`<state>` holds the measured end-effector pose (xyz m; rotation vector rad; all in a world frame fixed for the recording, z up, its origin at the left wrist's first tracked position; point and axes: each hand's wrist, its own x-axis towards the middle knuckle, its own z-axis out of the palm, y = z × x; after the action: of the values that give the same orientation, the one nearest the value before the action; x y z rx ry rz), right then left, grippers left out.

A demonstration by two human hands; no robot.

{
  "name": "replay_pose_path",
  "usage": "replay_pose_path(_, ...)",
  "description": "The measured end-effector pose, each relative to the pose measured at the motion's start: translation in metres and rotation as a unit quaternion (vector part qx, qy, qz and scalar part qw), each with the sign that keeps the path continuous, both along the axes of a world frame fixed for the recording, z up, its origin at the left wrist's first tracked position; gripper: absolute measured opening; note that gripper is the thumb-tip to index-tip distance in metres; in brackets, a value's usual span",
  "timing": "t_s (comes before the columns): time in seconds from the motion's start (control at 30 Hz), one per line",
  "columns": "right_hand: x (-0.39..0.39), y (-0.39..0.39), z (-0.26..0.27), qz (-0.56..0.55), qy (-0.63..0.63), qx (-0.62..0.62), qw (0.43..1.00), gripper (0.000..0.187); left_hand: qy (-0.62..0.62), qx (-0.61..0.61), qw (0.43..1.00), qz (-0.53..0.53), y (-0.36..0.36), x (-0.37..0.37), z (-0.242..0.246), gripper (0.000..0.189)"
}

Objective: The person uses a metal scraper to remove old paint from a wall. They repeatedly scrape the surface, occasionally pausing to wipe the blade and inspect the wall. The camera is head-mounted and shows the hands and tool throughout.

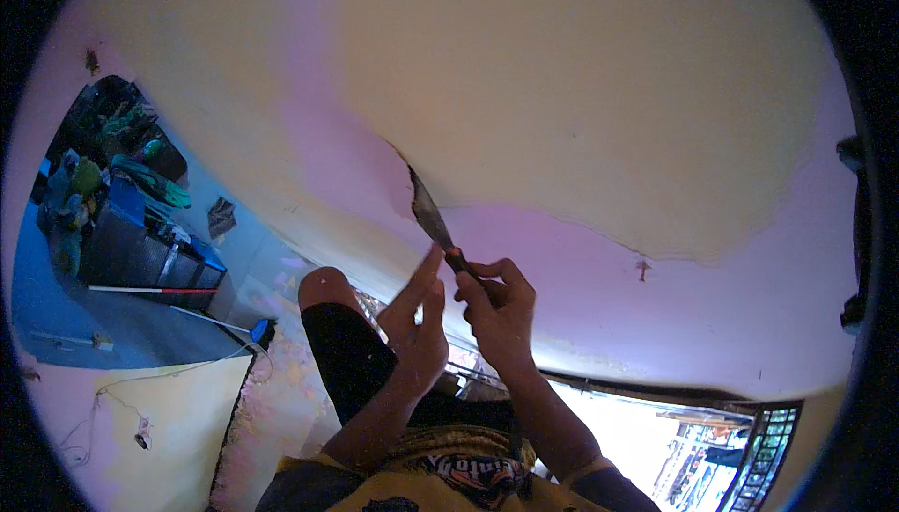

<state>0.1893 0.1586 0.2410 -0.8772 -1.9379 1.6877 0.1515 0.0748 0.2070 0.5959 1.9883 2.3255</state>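
My right hand (500, 312) is closed around the dark handle of a scraper or putty knife (430, 211). The blade points up and left, its tip at the edge of a peeling layer of paint (397, 149) on the wall (562, 91). That wall shows cream paint over areas of pink-purple. Beside the handle, my left hand (418, 322) is raised with its fingers extended near the base of the blade; it holds nothing that I can see. Whether its fingertips touch the blade or the wall, I cannot tell.
At the left, a doorway shows a blue wall, a dark woven-sided cabinet (130, 249) piled with cloths, and a blue broom (263, 331). A thin cable (175, 374) hangs near the lower left. A bright opening with a metal grille (765, 452) is at the lower right.
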Motion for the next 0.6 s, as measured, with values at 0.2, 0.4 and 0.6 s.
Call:
replay_pose_path(0.2,-0.020,0.004,0.008,0.055,0.005,-0.001,0.998,0.018,0.032,-0.006,0.999,0.042,-0.020,0.004,-0.017,0.041)
replay_pose_path(0.4,-0.029,-0.004,0.016,0.081,-0.008,0.078,0.994,0.019,0.089,-0.007,0.985,0.147,-0.046,-0.017,-0.037,0.048)
replay_pose_path(0.6,-0.010,0.018,0.026,0.083,-0.018,0.038,0.996,0.018,0.078,-0.037,0.994,0.061,-0.035,-0.082,-0.019,0.076)
